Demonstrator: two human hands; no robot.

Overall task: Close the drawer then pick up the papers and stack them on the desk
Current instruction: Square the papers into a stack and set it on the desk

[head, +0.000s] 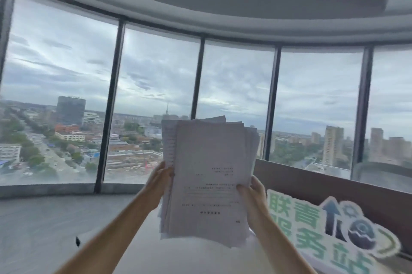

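A bundle of printed white papers (207,175) stands upright in front of me, its bottom edge resting on or just above the white desk (189,258). My left hand (159,181) grips the bundle's left edge and my right hand (254,195) grips its right edge, thumb on the front sheet. The sheets are unevenly aligned, with several edges fanning out at the top and left. No drawer is in view.
A green and white cut-out sign (330,231) with large characters lies on the desk to the right, against a brown partition (312,180). Curved floor-to-ceiling windows (156,95) with dark frames lie ahead. Grey floor (44,224) spreads to the left.
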